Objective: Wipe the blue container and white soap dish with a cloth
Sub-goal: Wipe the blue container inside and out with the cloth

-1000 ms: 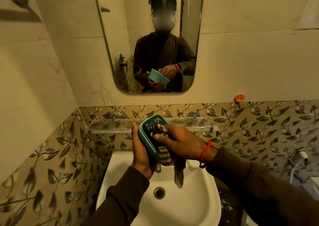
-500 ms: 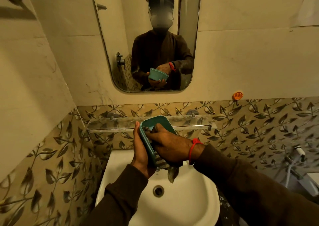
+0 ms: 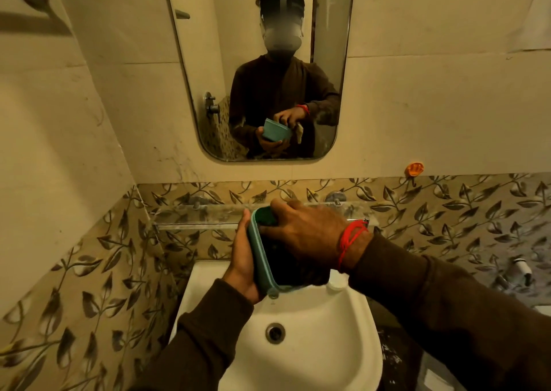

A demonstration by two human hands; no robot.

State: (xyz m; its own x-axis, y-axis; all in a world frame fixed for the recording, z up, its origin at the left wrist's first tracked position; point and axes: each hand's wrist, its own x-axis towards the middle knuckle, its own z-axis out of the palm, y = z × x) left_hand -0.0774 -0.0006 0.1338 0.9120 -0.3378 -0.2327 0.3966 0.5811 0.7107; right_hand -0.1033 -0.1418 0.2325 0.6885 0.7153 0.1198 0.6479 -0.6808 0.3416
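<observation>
While the left hand (image 3: 243, 267) cups the blue container (image 3: 260, 256) from its outer side, palm against the wall and fingers wrapped round its back, the container is held up over the white sink (image 3: 301, 340), just in front of the glass shelf (image 3: 190, 216). It is tipped on its side, its open mouth turned to the right and toward the person, and its long axis runs up and away from the near rim of the sink toward the shelf. The right hand (image 3: 307, 235) comes in from the right with its back to the camera, wrist bent, a red thread (image 3: 350, 238) tied round it. Its fingers (image 3: 283, 208) curl over the far rim and reach down into the container; the inside is dark, so I cannot tell from this side what they press on. In the mirror (image 3: 259, 65), the reflection shows a pale bit of cloth (image 3: 299, 128) hanging below that hand, beside the container. Both brown sleeves (image 3: 447, 310) reach forward over the sink, the drain (image 3: 275, 333) showing below them.
</observation>
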